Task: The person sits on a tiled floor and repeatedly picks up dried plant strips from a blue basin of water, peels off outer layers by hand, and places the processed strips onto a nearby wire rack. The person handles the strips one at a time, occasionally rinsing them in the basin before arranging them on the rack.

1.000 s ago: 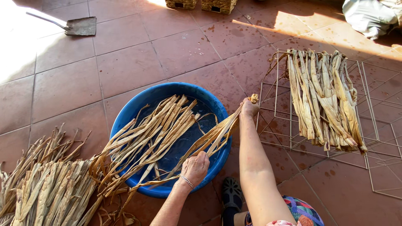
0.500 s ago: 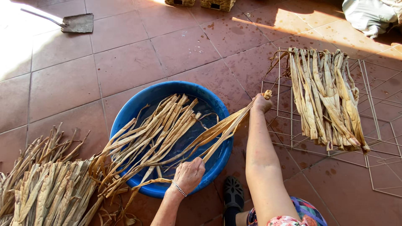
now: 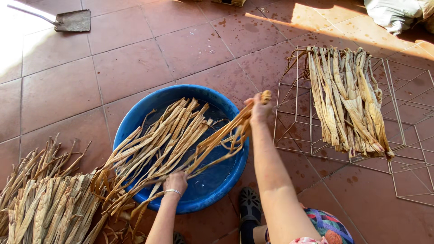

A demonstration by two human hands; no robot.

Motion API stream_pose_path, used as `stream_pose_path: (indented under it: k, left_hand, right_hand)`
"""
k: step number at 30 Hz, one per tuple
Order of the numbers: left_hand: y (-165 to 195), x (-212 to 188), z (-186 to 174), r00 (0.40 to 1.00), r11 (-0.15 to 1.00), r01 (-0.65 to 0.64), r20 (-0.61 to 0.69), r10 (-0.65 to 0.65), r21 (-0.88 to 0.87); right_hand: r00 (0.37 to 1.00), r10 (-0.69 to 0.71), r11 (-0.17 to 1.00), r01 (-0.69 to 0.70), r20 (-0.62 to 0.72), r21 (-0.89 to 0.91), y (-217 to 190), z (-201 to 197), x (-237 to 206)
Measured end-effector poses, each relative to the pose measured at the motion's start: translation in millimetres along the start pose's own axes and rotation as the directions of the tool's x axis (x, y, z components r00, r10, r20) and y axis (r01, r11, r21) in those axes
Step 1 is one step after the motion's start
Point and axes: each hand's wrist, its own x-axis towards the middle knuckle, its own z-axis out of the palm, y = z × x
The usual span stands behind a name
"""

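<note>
A person's right hand [image 3: 259, 107] gripped one end of a bunch of long tan dried leaf strips [image 3: 217, 140], lifted over a round blue plastic basin [image 3: 135, 122], while the left hand [image 3: 175, 182] closed around the lower ends, keeping the wet strips taut together. More strips lay draped over a wire rack [image 3: 289, 117] nearby, seemingly draining.

No labels, signs or screens in view. Possible package, one item: pale grey-white sack or bag [image 3: 398, 16], far right corner of scene, lying on tiled floor, soft crumpled shape, cut off by frame edge, part in shade; contents not visible, no marking discernible. Second possible item: small box-like brownish object [image 3: 228, 2] at far edge, centre, mostly out of frame; kind cannot be told. No wrapping or packaging elsewhere in view.
</note>
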Motion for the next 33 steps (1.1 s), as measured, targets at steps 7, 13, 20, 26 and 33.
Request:
stream_pose_path:
  k: [7, 13, 20, 26, 33]
  left_hand:
    - [10, 48, 21, 0.959, 0.975, -0.126, 0.273, 0.072, 0.185]
    - [29, 89, 2, 0.947, 0.966, -0.214, -0.21, 0.242, 0.147]
    - [19, 93, 36, 0.999, 0.981, -0.054, 0.002, 0.054, 0.184]
    - [13, 94, 10, 0.964, 0.986, -0.148, -0.211, 0.161, 0.075]
    - [31, 85, 18, 0.95, 0.973, -0.224, -0.208, 0.232, 0.065]
  right_hand:
    - [0.87, -0.364, 0.572, 0.492, 0.334, -0.656, 76, 42, -104]
    - [0.749, 0.385, 0.447, 0.361, 0.54, -0.819, 134, 36, -168]
    - [0.546, 0.654, 0.31, 0.439, 0.524, -0.844, 142, 31, -182]
    - [0.635, 0.561, 0.776, -0.179, 0.532, -0.604, 109, 40, -149]
    - [0.804, 0.449, 0.867, -0.287, 0.39, -0.408, 94, 36, -159]
